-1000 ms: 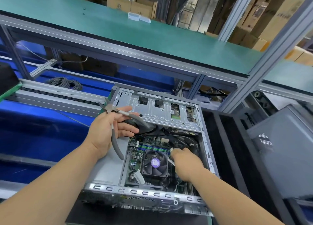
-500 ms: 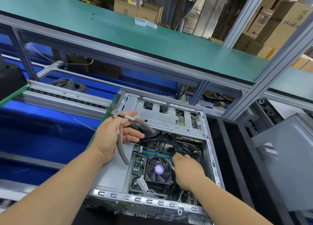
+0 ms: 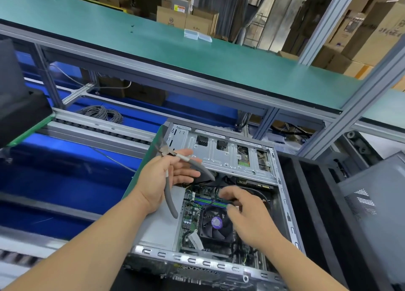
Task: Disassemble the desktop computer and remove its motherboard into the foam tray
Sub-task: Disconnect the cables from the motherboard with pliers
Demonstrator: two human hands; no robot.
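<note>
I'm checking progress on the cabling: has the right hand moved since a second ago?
Yes. The right hand has lifted off the spot right of the fan and now hovers above it, fingers toward the memory slots.

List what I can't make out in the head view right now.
- Right hand: motion-blurred; whether it holds a cable is unclear.
- Motherboard: right part hidden under that hand, screws too small.
- Foam tray: near end cut by the frame edge.
- Cutters: tips small; left hand covers the pivot.
</note>
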